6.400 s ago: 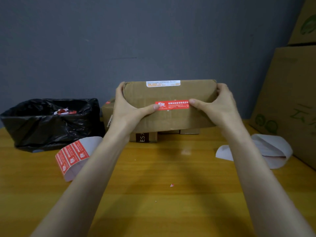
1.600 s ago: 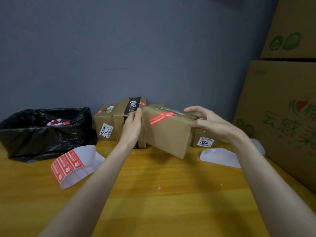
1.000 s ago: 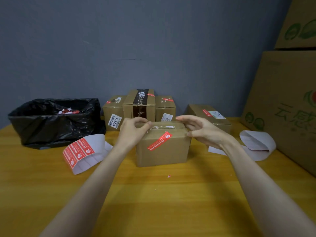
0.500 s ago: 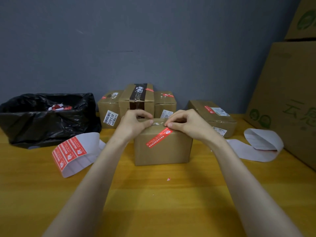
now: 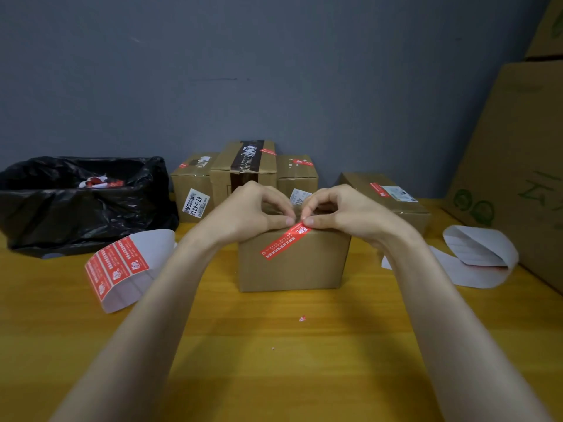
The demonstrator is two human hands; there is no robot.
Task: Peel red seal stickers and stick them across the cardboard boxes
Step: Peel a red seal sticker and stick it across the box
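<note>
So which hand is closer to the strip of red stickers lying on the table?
Left. The left hand is on the box's top edge, on the side facing the sticker strip. The right hand is on the box's far side from it.

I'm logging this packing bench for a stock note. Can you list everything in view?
front box: one, brown, table centre, under both hands
red seal sticker: one, slanted on the front box face, top end at its upper edge
back boxes: three, brown, in a row by the wall
flat box: one, brown, right of the row
sticker strip: one, red stickers on white backing, left of the front box
empty backing paper: white, curled, right side
bin bag: one, black, far left
big cartons: brown, stacked at the right edge
table: one, yellow wood
left hand: pinching at the sticker's top end
right hand: same
</note>
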